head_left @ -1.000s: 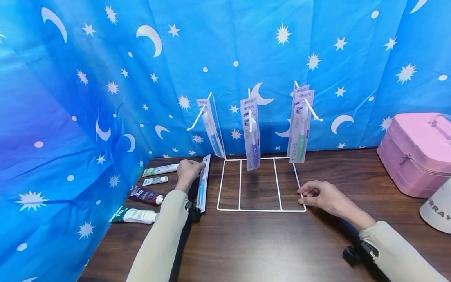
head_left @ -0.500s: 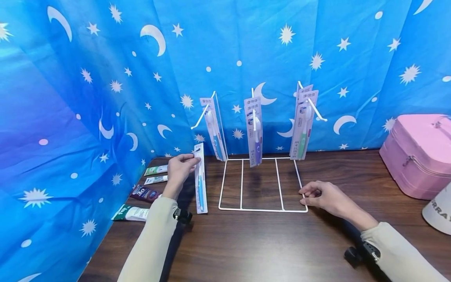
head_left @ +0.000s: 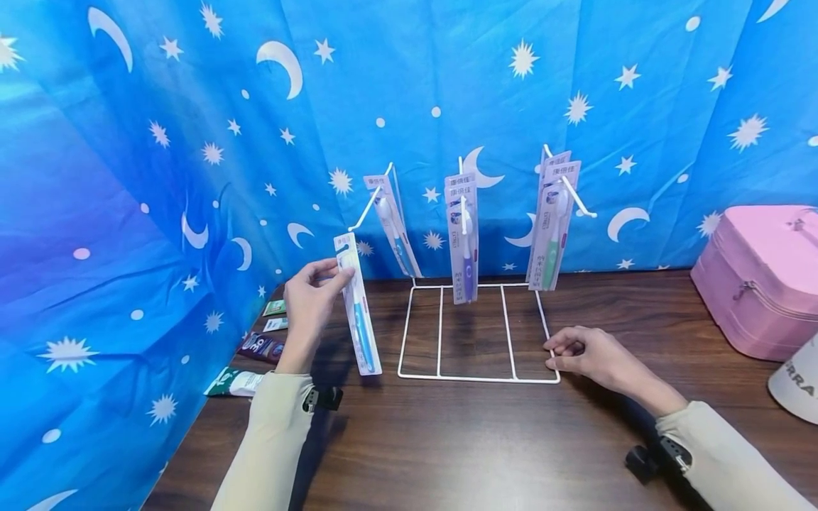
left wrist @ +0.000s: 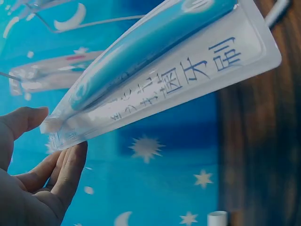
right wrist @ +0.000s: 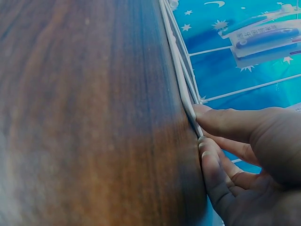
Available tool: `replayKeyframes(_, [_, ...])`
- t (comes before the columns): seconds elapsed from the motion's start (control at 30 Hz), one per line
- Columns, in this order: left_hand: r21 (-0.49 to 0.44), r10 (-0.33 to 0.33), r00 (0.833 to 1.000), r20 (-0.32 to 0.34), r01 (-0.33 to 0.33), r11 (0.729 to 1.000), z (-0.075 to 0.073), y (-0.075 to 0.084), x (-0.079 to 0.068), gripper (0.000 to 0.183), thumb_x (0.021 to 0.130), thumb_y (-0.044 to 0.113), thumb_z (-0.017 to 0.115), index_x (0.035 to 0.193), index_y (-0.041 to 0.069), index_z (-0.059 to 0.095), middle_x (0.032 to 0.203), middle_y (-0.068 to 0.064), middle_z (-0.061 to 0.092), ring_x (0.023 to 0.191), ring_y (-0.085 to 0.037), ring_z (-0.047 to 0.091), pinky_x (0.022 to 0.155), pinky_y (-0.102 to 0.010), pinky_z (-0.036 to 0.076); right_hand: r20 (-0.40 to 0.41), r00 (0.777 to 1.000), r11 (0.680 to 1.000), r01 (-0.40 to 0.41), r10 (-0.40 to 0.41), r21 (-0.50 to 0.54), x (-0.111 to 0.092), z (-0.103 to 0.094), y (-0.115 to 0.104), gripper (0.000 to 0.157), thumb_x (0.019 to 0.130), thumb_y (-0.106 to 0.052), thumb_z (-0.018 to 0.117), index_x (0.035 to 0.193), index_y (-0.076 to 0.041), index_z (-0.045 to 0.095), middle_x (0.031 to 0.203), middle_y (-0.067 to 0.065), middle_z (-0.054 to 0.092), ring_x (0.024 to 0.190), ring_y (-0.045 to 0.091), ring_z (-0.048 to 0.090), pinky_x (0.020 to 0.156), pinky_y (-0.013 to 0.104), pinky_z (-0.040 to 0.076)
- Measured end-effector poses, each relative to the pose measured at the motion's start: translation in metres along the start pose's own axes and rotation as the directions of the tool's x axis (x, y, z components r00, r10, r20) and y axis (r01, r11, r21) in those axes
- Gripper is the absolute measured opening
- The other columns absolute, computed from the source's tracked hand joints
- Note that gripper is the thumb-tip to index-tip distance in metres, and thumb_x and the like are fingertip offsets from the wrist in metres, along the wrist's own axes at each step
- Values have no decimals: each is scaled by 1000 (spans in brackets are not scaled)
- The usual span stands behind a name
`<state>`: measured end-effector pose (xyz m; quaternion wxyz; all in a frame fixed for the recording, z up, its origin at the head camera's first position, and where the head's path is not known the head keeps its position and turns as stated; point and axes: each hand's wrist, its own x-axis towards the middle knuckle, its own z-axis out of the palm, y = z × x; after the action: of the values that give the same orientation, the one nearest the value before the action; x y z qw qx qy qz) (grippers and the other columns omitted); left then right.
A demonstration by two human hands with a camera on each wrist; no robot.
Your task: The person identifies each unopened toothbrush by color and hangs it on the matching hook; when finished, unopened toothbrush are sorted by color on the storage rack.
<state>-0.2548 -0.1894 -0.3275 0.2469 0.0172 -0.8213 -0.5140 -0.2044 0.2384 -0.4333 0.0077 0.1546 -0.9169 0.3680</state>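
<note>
My left hand [head_left: 309, 298] pinches a packaged blue toothbrush [head_left: 361, 316] near its top, between thumb and fingers. The pack stands tilted, its top end just below the tip of the rack's left hook [head_left: 366, 209]. In the left wrist view, thumb and fingertips hold one end of the toothbrush pack [left wrist: 178, 80]. A white wire rack [head_left: 479, 380] rests on the table. My right hand [head_left: 591, 358] pinches the right side wire of its base. Packaged toothbrushes hang on the rack: blue at left [head_left: 395, 231], purple in the middle [head_left: 461, 262], green at right [head_left: 544, 241].
Several toothpaste tubes lie at the left, among them a green and white tube [head_left: 238, 383] and a dark one [head_left: 260, 346], partly behind my left arm. A pink case [head_left: 754, 284] and a white container [head_left: 799, 387] stand right. A starry blue cloth [head_left: 415, 71] hangs behind.
My left hand has lifted the blue toothbrush pack off the table and drawn it left, tipping its top up toward the left hook. The right hand keeps its hold on the rack.
</note>
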Motion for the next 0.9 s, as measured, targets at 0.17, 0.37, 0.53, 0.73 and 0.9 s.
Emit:
replayKeyframes(0.17, [-71,86,996,-16,-87,994,-9,18,-4,46,82,40,77,117,11,69,105,-5,69,89,-21,66,68,-26,54,3,1000,1000,-10,10,-7,0,-1,-1,21,84,-21,77,100,-10,71,81,-3,61,75,16,54,65,28,44])
replayKeyframes(0.37, [-121,168,985,-45,-172,978,-18,38,-9,41,85,28,76,119,8,68,108,-8,68,90,-23,66,69,-25,54,2,1000,1000,-1,1,0,0,0,0,20,83,-20,77,100,-10,71,80,-3,61,74,16,54,65,28,44])
replayKeyframes(0.53, [-153,224,972,-71,-232,961,-23,54,-16,42,84,35,76,118,12,69,106,-4,68,88,-20,64,68,-26,55,0,1000,1000,1,-1,2,0,0,-1,20,83,-20,78,99,-10,71,80,-2,61,74,16,54,65,28,44])
replayKeyframes(0.73, [-218,258,963,-82,-270,938,-26,69,-24,39,84,30,76,118,12,69,106,-5,68,89,-23,62,70,-27,55,3,1000,1000,-5,5,9,0,-1,-2,21,83,-20,78,99,-9,71,80,-2,60,74,16,53,64,27,43])
replayKeyframes(0.9, [-218,256,964,-76,-267,939,-28,79,-32,38,86,24,75,119,8,68,107,-8,68,90,-25,61,71,-25,54,3,1000,1000,-8,8,8,0,-1,-1,20,83,-20,77,99,-10,71,79,-2,60,73,15,53,64,27,43])
